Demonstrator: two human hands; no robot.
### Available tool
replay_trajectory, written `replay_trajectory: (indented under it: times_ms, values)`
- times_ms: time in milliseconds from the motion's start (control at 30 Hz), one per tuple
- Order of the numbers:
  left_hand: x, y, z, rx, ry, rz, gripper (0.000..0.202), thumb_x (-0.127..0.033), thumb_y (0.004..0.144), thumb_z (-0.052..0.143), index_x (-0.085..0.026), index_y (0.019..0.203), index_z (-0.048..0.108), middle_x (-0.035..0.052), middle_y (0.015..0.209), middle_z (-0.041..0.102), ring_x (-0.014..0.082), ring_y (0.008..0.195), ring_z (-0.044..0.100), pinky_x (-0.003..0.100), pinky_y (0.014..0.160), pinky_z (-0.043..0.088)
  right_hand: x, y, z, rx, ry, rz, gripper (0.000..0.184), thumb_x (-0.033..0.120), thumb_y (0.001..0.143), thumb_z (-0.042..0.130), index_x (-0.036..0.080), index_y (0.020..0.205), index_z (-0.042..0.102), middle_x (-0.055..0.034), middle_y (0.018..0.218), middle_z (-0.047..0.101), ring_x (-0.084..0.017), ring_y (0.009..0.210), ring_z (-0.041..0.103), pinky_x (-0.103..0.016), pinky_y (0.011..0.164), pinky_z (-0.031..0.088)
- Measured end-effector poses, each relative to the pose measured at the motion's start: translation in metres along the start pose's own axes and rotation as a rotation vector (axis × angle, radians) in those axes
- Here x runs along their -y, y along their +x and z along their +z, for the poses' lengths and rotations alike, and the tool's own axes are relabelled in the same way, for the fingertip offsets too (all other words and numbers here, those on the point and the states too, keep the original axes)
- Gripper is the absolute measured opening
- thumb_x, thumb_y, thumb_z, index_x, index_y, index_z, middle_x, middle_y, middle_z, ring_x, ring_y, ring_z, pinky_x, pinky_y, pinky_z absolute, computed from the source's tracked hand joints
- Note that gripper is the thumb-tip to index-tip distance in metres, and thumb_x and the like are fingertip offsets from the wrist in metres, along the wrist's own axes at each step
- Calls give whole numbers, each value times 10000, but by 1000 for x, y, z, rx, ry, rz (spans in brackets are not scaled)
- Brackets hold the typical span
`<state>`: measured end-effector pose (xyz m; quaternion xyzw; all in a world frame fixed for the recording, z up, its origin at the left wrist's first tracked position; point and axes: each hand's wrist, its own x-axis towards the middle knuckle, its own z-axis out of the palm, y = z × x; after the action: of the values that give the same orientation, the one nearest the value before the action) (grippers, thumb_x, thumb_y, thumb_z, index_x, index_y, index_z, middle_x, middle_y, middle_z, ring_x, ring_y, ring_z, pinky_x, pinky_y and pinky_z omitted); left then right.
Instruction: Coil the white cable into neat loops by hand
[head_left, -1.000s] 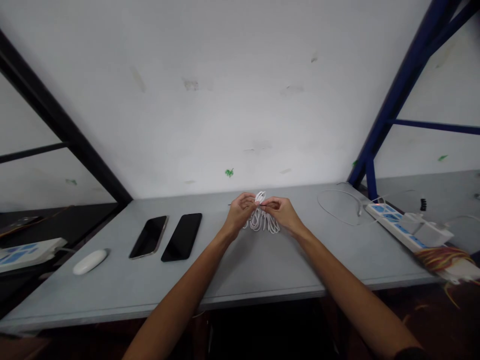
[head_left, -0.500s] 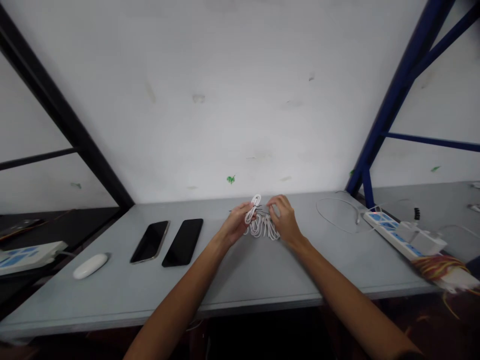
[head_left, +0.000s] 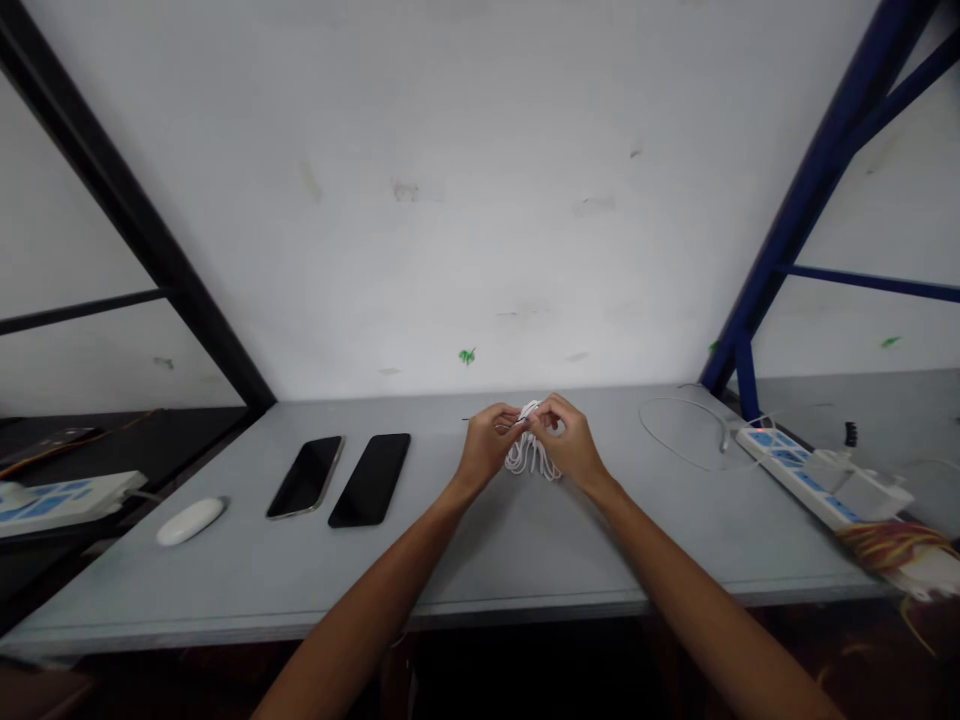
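Observation:
Above the grey table, my left hand [head_left: 484, 445] is closed around a small coiled bundle of white cable [head_left: 529, 408]. A thin black twist tie [head_left: 523, 419] crosses the coil between my fingertips. My right hand [head_left: 571, 442] pinches at the tie from the other side, its thumb and forefinger touching the bundle. Just under both hands, more white coiled cables [head_left: 534, 462] lie on the table, partly covered by my fingers. My hands hide much of the held coil.
Left on the table [head_left: 480, 560] are two dark phones [head_left: 306, 478] and a white computer mouse [head_left: 190, 522]. A loose white cable [head_left: 660, 442] curls at right, beside a power strip [head_left: 795, 475] with white chargers [head_left: 859, 485] and bundled coloured wires [head_left: 900, 545]. A wall stands behind.
My right hand has come left to meet my left hand at the cable coil. The coil has tipped lower and is now held between both hands. The view has shifted slightly.

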<state>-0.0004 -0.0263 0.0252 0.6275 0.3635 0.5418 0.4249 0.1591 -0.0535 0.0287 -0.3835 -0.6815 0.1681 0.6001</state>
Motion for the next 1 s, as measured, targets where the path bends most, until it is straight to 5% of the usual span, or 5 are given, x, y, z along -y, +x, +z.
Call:
replay_trajectory:
  times_ms: [133,267,433,733,1000]
  values:
    - [1,-1,1,-46,-160,-84,363,-386,672,880,-131,911,783,98,904,779,205,796,712,318,756,548,11,-5,7,23,-48,-74,195,365,960,614,224,827,644,-21,866,613,-191,848,540,-310,789,427]
    - [5,-1,0,-95,-310,-230,454,-406,697,875,-114,1034,792,66,848,778,164,723,676,289,721,520,-5,-6,11,-67,-71,95,228,413,945,626,213,835,631,-10,828,603,-182,782,523,-300,741,416]
    - [5,1,1,-50,-431,-279,419,-416,710,876,-98,972,796,61,831,761,138,740,660,256,734,501,-23,-3,10,182,87,259,318,463,965,540,202,807,633,20,699,562,-161,657,504,-277,631,384]
    - [0,6,-5,42,-625,-382,300,-305,761,861,-107,963,763,38,835,717,78,684,613,193,664,485,-18,2,3,61,-104,62,227,321,975,498,219,780,551,11,766,539,-164,715,505,-280,693,394]
    - [-4,-2,0,157,-600,-446,477,-295,794,842,-125,1218,705,57,859,731,97,681,628,205,625,480,-37,1,-19,-95,-733,208,195,230,971,472,207,815,587,-51,859,642,-192,814,560,-302,742,385]
